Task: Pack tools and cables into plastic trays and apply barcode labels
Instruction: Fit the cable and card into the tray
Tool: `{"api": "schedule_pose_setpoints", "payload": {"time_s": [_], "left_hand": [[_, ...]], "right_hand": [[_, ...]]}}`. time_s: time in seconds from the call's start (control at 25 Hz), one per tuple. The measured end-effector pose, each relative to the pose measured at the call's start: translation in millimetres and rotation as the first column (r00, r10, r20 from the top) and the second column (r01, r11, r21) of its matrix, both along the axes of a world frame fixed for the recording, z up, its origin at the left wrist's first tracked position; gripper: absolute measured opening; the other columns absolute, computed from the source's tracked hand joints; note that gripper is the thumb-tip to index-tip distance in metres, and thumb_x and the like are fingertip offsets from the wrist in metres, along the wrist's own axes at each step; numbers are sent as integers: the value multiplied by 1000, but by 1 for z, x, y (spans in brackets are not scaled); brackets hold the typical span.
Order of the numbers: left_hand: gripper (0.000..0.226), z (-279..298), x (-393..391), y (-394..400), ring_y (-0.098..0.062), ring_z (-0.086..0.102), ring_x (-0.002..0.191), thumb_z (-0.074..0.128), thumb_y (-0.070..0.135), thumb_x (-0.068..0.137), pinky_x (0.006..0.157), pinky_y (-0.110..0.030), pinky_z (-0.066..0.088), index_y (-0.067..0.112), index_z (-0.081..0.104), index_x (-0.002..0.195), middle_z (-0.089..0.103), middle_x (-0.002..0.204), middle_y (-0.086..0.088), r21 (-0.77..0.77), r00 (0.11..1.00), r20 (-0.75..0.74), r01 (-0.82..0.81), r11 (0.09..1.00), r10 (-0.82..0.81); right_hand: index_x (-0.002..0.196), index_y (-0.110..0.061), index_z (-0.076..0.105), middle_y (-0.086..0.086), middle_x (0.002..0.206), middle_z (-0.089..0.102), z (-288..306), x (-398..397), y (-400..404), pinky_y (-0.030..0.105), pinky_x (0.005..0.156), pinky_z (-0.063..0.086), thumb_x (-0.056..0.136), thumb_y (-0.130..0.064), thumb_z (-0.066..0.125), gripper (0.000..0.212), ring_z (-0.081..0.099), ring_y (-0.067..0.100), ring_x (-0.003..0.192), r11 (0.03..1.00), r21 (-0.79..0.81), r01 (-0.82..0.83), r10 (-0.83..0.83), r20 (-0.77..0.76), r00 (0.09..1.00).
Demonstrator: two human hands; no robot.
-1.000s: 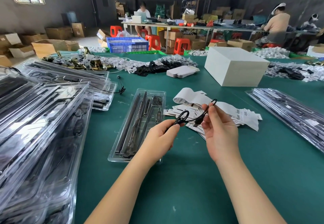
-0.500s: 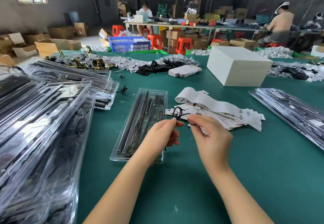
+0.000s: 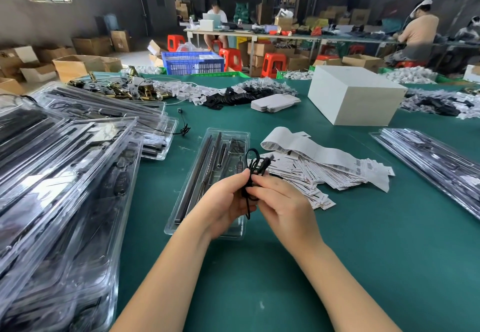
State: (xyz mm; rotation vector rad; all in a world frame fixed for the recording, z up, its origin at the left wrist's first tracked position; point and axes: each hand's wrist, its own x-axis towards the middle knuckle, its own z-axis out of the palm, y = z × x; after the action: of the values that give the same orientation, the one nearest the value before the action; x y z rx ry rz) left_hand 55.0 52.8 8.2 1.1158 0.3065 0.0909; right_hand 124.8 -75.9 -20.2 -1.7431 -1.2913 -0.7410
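- The green table [image 3: 363,253] is covered at its left edge by stacked clear trays [image 3: 59,175]
- A white box [image 3: 355,97] is set well back on the right
- An open plastic tray [image 3: 207,181] holding long dark tools is laid just left of a heap of barcode labels [image 3: 324,168]
- A thin black cable [image 3: 253,165], bunched in loops, is pinched above the tray's near end by the left hand [image 3: 226,201] and the right hand [image 3: 283,207], fingertips touching
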Motion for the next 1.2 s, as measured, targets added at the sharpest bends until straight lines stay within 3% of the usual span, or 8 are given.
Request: {"api": "schedule_pose_setpoints", "payload": {"time_s": [0.2,0.32,0.48,0.64,0.84,0.92,1.12,1.2], "left_hand": [[22,0,-1,5,-10,60,62,56,28,92,61,-22,51,13,71,98,67,76,0,-64,998,3,-59,996,59],[16,-2,1,4,-11,65,70,60,24,89,68,-22,49,14,73,92,70,78,2,-96,993,24,-116,989,119],[12,-2,2,-7,-12,68,82,61,11,91,68,-16,50,17,72,92,72,81,1,303,974,177,-189,934,140],[16,-2,2,-18,-17,68,82,67,19,88,81,-37,55,30,75,96,75,84,0,677,955,268,-282,680,128],[15,3,-4,-21,0,53,59,68,29,86,60,-18,45,35,72,99,67,69,18,850,937,325,-348,395,126],[26,3,-4,-23,-4,54,61,65,29,87,62,-20,46,34,66,112,68,71,12,878,944,301,-330,348,135],[59,1,-1,-28,-28,61,84,55,28,92,73,-40,51,29,31,145,69,87,-2,978,972,163,-181,101,170],[63,0,-1,-27,-29,61,86,54,31,92,72,-41,51,29,23,147,69,87,-2,987,978,134,-145,62,158]], "right_hand": [[108,-10,73,1,126,64,-2,-3,2,28,108,40,78,-2,62,32,51,16,128,995,-98,-34,30,-41,999],[100,-21,75,-17,116,67,-1,-7,0,21,100,45,83,-3,63,28,61,9,117,996,93,5,17,-231,973],[92,-39,71,-20,82,72,10,-9,0,22,72,53,82,-44,68,10,66,2,71,967,234,104,131,-801,584],[76,-23,75,-7,64,68,14,-5,-1,21,56,50,73,-46,66,25,54,6,53,958,276,77,229,-897,377],[78,-17,78,-3,67,66,13,-3,-1,20,59,49,67,-35,74,21,54,10,58,892,449,60,442,-891,99],[76,-17,78,0,68,68,13,-3,-2,20,59,49,71,-31,74,16,55,10,59,893,446,56,439,-892,103],[62,-20,70,-2,59,61,13,-4,-5,16,56,43,89,-26,68,27,52,7,56,985,171,28,146,-906,396],[57,-20,64,-2,54,51,13,-7,-2,16,49,36,89,-25,67,33,42,8,50,975,214,58,178,-911,372]]}}
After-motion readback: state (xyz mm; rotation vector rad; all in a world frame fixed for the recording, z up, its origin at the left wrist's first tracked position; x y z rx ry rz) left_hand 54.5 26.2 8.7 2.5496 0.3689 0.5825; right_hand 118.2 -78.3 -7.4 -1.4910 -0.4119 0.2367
